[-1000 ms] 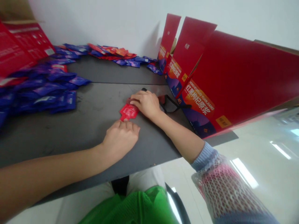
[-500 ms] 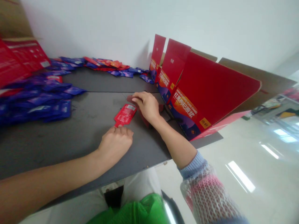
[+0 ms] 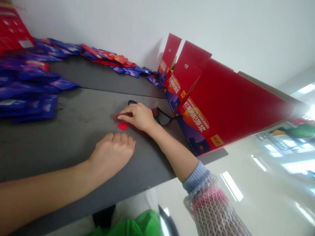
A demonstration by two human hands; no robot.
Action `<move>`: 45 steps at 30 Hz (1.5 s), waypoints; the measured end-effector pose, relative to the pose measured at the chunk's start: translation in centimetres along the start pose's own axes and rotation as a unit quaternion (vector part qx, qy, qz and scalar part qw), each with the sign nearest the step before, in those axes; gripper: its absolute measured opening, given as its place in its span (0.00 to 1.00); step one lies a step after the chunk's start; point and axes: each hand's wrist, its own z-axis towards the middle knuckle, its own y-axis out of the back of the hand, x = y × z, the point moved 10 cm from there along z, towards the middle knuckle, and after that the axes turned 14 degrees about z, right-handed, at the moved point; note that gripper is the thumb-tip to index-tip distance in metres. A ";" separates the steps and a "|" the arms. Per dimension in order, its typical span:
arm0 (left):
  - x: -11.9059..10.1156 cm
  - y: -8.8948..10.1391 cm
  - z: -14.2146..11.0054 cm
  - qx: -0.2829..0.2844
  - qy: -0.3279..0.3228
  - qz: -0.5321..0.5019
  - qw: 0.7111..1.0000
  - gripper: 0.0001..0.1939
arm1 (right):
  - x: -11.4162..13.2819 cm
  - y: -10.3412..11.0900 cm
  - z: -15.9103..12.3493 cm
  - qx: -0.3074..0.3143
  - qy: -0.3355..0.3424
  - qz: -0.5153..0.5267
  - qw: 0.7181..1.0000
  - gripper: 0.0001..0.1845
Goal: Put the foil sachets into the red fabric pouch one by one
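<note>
My left hand [image 3: 113, 148] is closed in a fist on the grey tabletop, knuckles up, beside a small red sachet [image 3: 122, 126]. Its fingertips are hidden at the near end of the sachet. Over the sachet's far part lies a dark reddish-brown flat piece [image 3: 154, 113], perhaps cloth, mostly covered by my right hand [image 3: 137, 116]. The thumb and fingers of that hand are closed on its left edge. Just right of the right hand, black-framed glasses [image 3: 164, 117] lie on the table.
Red printed cartons [image 3: 197, 118] with raised flaps stand in a row along the right. Blue and purple sachets [image 3: 31, 88] are piled at left, and a line of blue and red ones [image 3: 108, 57] runs along the wall. Another red carton [image 3: 14, 29] is at far left.
My right hand has moved left and nearer with the reddish-brown piece, now covering most of the red sachet. The glasses show more fully. The view has turned slightly.
</note>
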 end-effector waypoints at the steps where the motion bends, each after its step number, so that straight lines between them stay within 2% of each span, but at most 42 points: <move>1: 0.0 -0.1 0.0 0.005 0.001 -0.012 1.000 0.16 | -0.7 0.1 0.2 -0.007 -0.027 -0.012 1.000 0.15; 4: 0.3 -0.6 0.0 0.032 0.020 -0.044 0.998 0.17 | -0.9 0.3 0.1 -0.021 -0.073 -0.036 0.996 0.14; 7: 1.2 -0.9 -0.1 0.043 0.052 -0.065 0.996 0.16 | 0.3 0.7 -0.6 -0.018 -0.066 -0.013 0.998 0.14; 9: 2.1 -1.3 0.0 0.042 0.068 -0.082 0.993 0.15 | 0.1 2.1 -1.3 -0.045 -0.055 0.018 0.997 0.16; 13: 4.7 -2.8 0.3 0.043 0.131 -0.143 0.980 0.15 | -4.5 6.8 -2.9 -0.184 -0.118 0.033 0.975 0.20; 14: 5.4 -3.2 0.3 0.042 0.154 -0.164 0.973 0.14 | -5.8 7.6 -3.2 -0.211 -0.142 0.027 0.967 0.20; 16: 6.1 -4.2 0.6 0.051 0.182 -0.192 0.963 0.16 | -7.7 8.0 -3.5 -0.225 -0.180 0.012 0.958 0.19; 19: 5.2 -5.2 1.4 0.095 0.140 -0.189 0.967 0.20 | -7.9 7.1 -3.4 -0.193 -0.192 -0.016 0.962 0.14; 22: 3.9 -5.5 1.7 0.131 0.082 -0.168 0.974 0.23 | -6.8 6.1 -3.2 -0.165 -0.185 -0.047 0.968 0.11; 24: 3.7 -5.4 1.8 0.139 0.065 -0.160 0.975 0.24 | -6.0 5.8 -3.3 -0.152 -0.184 -0.063 0.969 0.11; 32: 4.1 -5.5 1.6 0.128 0.074 -0.164 0.975 0.20 | -1.3 3.6 -3.2 -0.062 -0.126 -0.056 0.989 0.07; 35: 4.2 -5.7 1.5 0.129 0.070 -0.161 0.976 0.20 | -0.2 3.0 -3.2 -0.023 -0.112 -0.039 0.993 0.06; 40: 4.1 -5.7 1.5 0.130 0.065 -0.150 0.978 0.19 | 0.1 2.7 -3.0 0.012 -0.097 -0.034 0.995 0.05; 45: 3.9 -5.4 2.0 0.137 0.062 -0.134 0.979 0.18 | -1.2 3.6 -2.8 -0.024 -0.116 -0.081 0.990 0.07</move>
